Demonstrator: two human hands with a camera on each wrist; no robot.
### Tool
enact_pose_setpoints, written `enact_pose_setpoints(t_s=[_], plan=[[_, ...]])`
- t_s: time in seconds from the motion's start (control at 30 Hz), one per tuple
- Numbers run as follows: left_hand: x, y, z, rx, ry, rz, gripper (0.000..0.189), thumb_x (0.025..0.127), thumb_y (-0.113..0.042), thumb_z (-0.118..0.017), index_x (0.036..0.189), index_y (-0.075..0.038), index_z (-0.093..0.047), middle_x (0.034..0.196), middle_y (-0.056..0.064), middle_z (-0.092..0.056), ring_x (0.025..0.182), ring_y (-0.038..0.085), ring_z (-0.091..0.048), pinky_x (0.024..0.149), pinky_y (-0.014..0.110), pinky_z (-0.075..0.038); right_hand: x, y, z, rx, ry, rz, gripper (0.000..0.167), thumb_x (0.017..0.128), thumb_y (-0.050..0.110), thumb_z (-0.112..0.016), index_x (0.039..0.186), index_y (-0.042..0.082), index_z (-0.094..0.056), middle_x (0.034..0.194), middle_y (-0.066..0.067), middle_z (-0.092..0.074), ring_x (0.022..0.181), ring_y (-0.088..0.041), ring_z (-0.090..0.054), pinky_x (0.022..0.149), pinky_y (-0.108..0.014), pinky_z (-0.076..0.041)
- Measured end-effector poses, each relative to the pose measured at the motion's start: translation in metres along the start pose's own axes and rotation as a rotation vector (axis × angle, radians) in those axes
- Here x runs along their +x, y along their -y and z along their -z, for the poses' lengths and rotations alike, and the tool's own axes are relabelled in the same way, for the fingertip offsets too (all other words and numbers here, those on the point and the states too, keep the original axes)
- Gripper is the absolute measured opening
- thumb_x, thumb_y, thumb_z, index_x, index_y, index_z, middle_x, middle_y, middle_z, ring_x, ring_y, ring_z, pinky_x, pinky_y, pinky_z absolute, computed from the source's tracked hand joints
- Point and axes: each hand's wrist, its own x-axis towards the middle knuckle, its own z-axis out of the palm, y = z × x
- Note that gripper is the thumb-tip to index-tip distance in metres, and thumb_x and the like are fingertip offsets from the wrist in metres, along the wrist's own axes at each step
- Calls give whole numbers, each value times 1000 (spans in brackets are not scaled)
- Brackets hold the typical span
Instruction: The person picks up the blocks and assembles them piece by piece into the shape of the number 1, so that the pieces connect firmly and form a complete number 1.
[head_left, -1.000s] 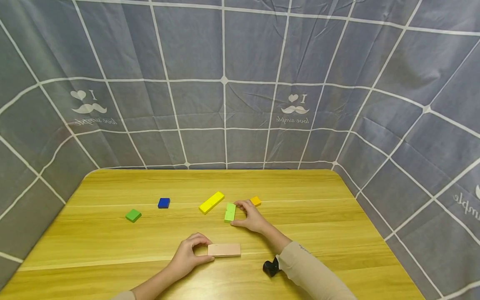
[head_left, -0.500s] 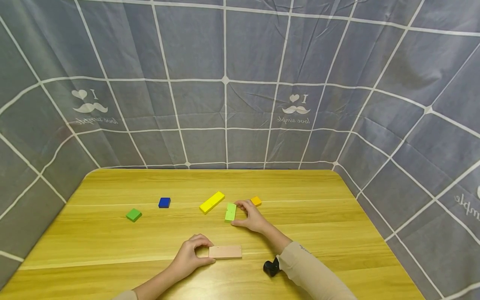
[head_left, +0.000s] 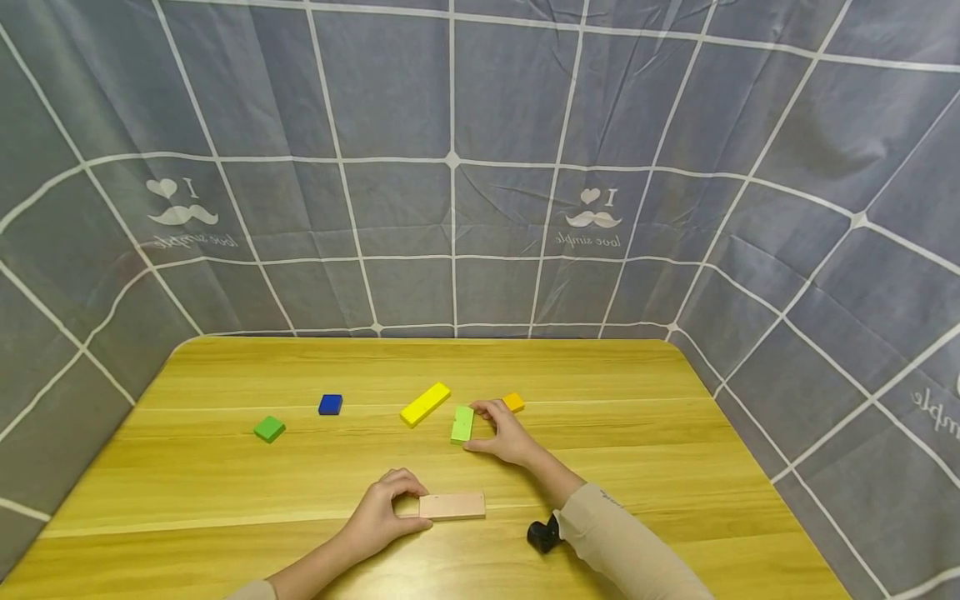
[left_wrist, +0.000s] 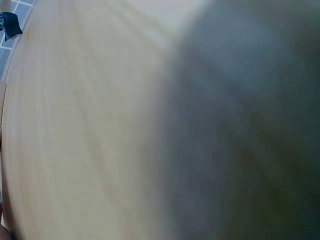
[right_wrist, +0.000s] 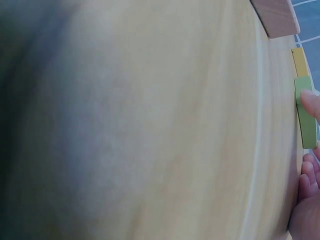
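Observation:
In the head view, my left hand (head_left: 375, 518) holds the left end of a pale pink block (head_left: 452, 506) lying lengthwise at the front of the table. Thumb and fingers are on its two long edges. Farther back, my right hand (head_left: 506, 435) pinches a light green block (head_left: 462, 425) between thumb at the near end and fingers at the far end. The right wrist view has the thumb and curled fingers at the green block (right_wrist: 306, 112), with the pink block (right_wrist: 277, 17) at the top. Most of the left wrist view is blurred tabletop.
A long yellow block (head_left: 425, 405) lies just left of the light green one. An orange block (head_left: 513, 402) sits behind the right hand. Off to the left are a blue square (head_left: 330, 405) and a darker green square (head_left: 269, 429). A black device (head_left: 543, 535) is beside the right sleeve.
The pink block, with my left hand on it, has slid slightly nearer the table's front. My right hand and the light green block look unmoved apart from a small shift of the head view.

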Motion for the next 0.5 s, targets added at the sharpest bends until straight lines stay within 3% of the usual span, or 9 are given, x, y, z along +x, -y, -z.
enact_pose_setpoints(t_s=[0.33,0.5], plan=[[-1,0,0,-3,8,19,26,63,0,-80,83,0,-65,83,6,-60,78,22,-51,71,26,-45,0,1,-2,30,-22,6,57,73,18,-77,121,2,-51,110,-12,-47,101,-24,-44,89,-41,-40],[0,0,0,13,-3,-16,26,62,-2,-81,83,-1,-65,81,6,-60,77,22,-52,71,27,-45,0,1,-3,77,-51,2,58,72,14,-78,121,0,-51,112,-14,-49,101,-27,-46,89,-43,-40]])
